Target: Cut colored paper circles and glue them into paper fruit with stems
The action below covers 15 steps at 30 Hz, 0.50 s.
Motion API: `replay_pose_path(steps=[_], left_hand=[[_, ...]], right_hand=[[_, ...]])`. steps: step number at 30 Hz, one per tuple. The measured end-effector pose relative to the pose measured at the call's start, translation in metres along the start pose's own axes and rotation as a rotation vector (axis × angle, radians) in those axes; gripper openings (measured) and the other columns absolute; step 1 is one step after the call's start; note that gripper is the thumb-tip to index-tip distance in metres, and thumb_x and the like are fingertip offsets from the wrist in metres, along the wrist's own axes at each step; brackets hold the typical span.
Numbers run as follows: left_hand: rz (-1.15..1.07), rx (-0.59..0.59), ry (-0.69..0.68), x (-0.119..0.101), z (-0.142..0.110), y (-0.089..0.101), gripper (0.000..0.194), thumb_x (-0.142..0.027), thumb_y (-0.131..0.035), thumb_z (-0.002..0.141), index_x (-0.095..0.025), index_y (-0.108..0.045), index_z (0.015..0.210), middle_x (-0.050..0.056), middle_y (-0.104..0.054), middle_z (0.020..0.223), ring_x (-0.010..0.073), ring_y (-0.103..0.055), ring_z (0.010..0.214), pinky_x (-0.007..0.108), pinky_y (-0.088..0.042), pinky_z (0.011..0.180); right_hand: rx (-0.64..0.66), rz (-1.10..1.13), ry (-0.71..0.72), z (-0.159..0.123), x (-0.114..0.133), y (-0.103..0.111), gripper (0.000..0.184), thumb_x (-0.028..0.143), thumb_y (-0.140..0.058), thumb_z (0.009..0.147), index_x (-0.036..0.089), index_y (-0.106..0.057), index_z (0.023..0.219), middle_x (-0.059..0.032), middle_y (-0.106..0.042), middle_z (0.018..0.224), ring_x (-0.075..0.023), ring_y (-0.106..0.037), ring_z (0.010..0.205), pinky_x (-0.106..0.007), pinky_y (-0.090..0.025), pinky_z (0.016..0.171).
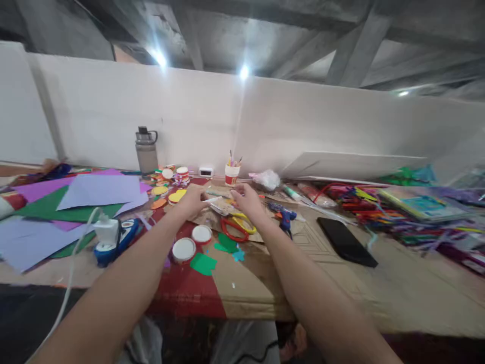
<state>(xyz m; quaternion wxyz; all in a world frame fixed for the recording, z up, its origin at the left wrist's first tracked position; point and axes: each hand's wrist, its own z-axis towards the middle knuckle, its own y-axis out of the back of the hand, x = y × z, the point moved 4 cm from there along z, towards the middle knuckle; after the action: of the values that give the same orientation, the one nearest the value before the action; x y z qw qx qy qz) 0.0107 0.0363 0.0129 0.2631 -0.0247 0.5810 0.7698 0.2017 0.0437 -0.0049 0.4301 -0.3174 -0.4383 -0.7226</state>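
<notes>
My left hand reaches over the middle of the table, fingers closed in a pinch at a small white piece, perhaps paper. Opposite it, my right hand has its fingertips curled together; what they hold, if anything, is too small to make out. Just below both hands lie scissors with one red and one yellow handle loop. Nearer me are two round white lids or shallow cups, green paper cutouts and a small blue flower shape.
A blue glue gun and a black phone lie to the right, before piled colourful craft strips. Behind stands a paper cup of tools. Leftward are coloured sheets, a bottle and a corded power strip.
</notes>
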Motion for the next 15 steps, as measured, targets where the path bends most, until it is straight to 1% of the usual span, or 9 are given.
replay_pose_path(steps=[4,8,10,11,13,15], left_hand=[[0.165,0.084,0.148,0.013,0.0,-0.002,0.017,-0.035,-0.065,0.07,-0.018,-0.066,0.071,0.006,-0.068,0.076,0.0197,-0.062,0.07,0.027,-0.041,0.06],[0.313,0.206,0.292,0.019,-0.004,-0.006,0.019,-0.036,-0.067,0.065,-0.018,-0.069,0.072,0.011,-0.07,0.079,0.0243,-0.064,0.073,0.03,-0.042,0.06],[0.318,0.24,0.308,0.019,-0.006,-0.008,0.025,-0.04,-0.068,0.064,-0.017,-0.07,0.075,0.012,-0.07,0.081,0.0254,-0.064,0.073,0.03,-0.043,0.06],[0.305,0.239,0.301,0.018,-0.006,-0.008,0.029,-0.044,-0.067,0.065,-0.018,-0.07,0.075,0.012,-0.07,0.082,0.0257,-0.064,0.074,0.031,-0.043,0.061],[0.277,0.215,0.289,0.019,-0.005,-0.009,0.038,-0.055,-0.061,0.068,-0.018,-0.07,0.074,0.012,-0.07,0.081,0.026,-0.064,0.074,0.031,-0.043,0.061],[0.258,0.193,0.288,0.021,-0.004,-0.009,0.042,-0.059,-0.058,0.07,-0.019,-0.069,0.07,0.011,-0.069,0.077,0.0255,-0.064,0.073,0.031,-0.043,0.062]], right_hand=[[0.131,-0.137,0.06,-0.008,0.015,0.0,0.01,0.025,-0.057,0.081,0.017,-0.062,0.081,-0.0025,-0.067,0.083,-0.0143,-0.059,0.076,-0.027,-0.045,0.073],[0.183,-0.261,0.108,-0.016,0.023,0.0,0.007,0.022,-0.059,0.081,0.017,-0.064,0.08,-0.0034,-0.068,0.081,-0.0144,-0.059,0.075,-0.026,-0.043,0.073],[0.192,-0.285,0.119,-0.018,0.025,0.0,0.008,0.022,-0.059,0.081,0.017,-0.065,0.081,-0.0035,-0.068,0.081,-0.0145,-0.059,0.075,-0.027,-0.043,0.074],[0.197,-0.293,0.124,-0.018,0.025,0.0,0.008,0.022,-0.058,0.082,0.017,-0.065,0.081,-0.0035,-0.068,0.08,-0.0145,-0.059,0.074,-0.027,-0.043,0.073],[0.208,-0.304,0.135,-0.019,0.026,-0.001,0.01,0.021,-0.057,0.083,0.017,-0.066,0.081,-0.0035,-0.068,0.08,-0.0145,-0.059,0.074,-0.026,-0.043,0.073],[0.229,-0.316,0.146,-0.02,0.028,-0.002,0.01,0.02,-0.057,0.083,0.016,-0.066,0.081,-0.0038,-0.068,0.08,-0.0145,-0.059,0.074,-0.026,-0.043,0.073]])
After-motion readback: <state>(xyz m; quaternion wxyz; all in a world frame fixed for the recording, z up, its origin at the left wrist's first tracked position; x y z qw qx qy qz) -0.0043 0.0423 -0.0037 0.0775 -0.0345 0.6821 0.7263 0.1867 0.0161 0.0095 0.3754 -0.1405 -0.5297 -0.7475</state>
